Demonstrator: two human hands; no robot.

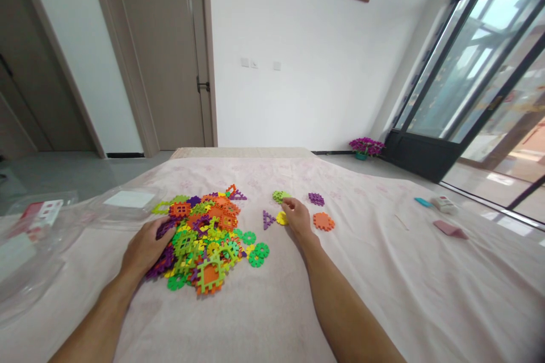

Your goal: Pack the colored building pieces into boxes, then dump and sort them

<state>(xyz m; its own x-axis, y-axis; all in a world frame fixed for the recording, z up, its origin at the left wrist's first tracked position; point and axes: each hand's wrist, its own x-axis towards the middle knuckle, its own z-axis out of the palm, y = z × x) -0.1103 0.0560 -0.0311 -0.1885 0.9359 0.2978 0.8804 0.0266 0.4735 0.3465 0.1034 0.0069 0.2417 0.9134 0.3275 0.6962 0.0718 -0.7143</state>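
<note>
My left hand [149, 245] lies at the left edge of a heap of plastic interlocking pieces [204, 238]. Its thumb and fingers are closed around a purple piece [164, 228] there. My right hand [298, 216] is over the cloth right of the heap, fingers curled together; whatever is between them is hidden. Its fingertips are beside a light green piece [280, 197], and a yellow piece [281, 218] shows partly under the hand. Close by lie a purple triangle [268, 219], a purple toothed piece [316, 199] and an orange round toothed piece [324, 221].
A pale pink cloth [272, 317] covers the table. Clear plastic packaging [38, 255] sits at the left. Toward the right are a blue item [423, 202], a small white box [444, 204] and a folded pink piece [450, 229]. Green flower-shaped pieces [259, 254] edge the heap.
</note>
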